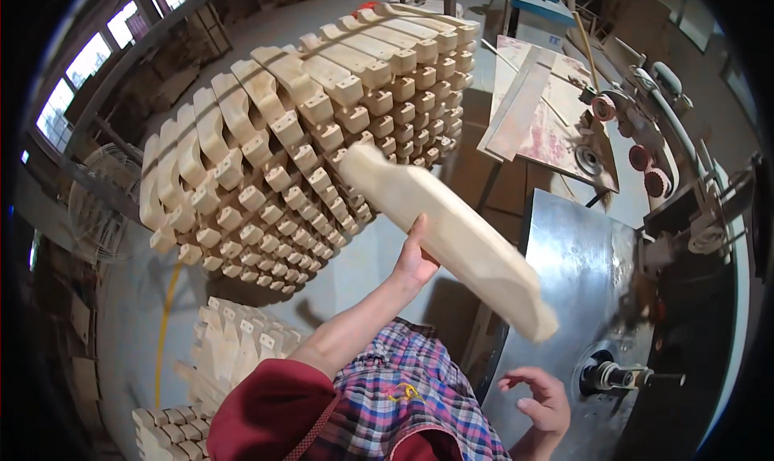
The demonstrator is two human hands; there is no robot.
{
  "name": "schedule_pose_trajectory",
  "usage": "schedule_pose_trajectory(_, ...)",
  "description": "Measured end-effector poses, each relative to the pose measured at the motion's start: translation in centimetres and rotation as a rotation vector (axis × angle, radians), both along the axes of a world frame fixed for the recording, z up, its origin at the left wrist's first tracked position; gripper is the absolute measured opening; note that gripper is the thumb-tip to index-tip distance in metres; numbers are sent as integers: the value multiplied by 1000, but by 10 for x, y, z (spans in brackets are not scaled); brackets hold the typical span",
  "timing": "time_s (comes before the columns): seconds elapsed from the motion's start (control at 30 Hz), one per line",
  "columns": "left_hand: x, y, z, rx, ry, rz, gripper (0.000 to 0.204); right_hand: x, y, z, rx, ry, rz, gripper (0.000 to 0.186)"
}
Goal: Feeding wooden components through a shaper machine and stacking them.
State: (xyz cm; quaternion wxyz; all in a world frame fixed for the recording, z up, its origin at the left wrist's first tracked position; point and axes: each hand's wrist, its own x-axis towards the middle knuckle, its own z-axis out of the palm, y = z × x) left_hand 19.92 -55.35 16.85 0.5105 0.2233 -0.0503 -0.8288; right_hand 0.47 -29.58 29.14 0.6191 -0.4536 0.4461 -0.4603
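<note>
My left hand (415,259) grips a long, pale, shaped wooden piece (472,239), thumb on its face, holding it aslant from the big stack toward the right. Its upper end overlaps the stack (282,114) of many similar pieces with squared, holed ends in view; I cannot tell whether they touch. My right hand (536,404) is empty, with curled fingers apart, below the piece's lower end and at the left of a bright steel machine table (556,243). A metal spindle fitting (621,376) stands up from that table.
More wooden pieces are piled at the lower left (250,332). At the upper right are a stained board bench (564,130) and a machine with red wheels (657,179). A wire fan (101,203) stands at the left, near a yellow floor line (165,324).
</note>
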Motion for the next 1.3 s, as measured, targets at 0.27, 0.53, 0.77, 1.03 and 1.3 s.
schedule_pose_trajectory(0.27,48,-69,14,-163,-173,-13,54,38,-147,17,-125,359,-157,57)
schedule_pose_trajectory(0.53,101,-147,91,-200,-222,23,45,141,-314,-10,-243,706,-243,58)
schedule_pose_trajectory(0.77,186,-226,138,-601,-223,253,57,195,-470,36,-61,126,146,38)
schedule_pose_trajectory(1.03,290,-189,97,-372,-433,426,38,277,-672,80,12,210,233,44)
schedule_pose_trajectory(1.3,299,-122,1,163,-280,711,35,319,-877,44,44,185,476,45)
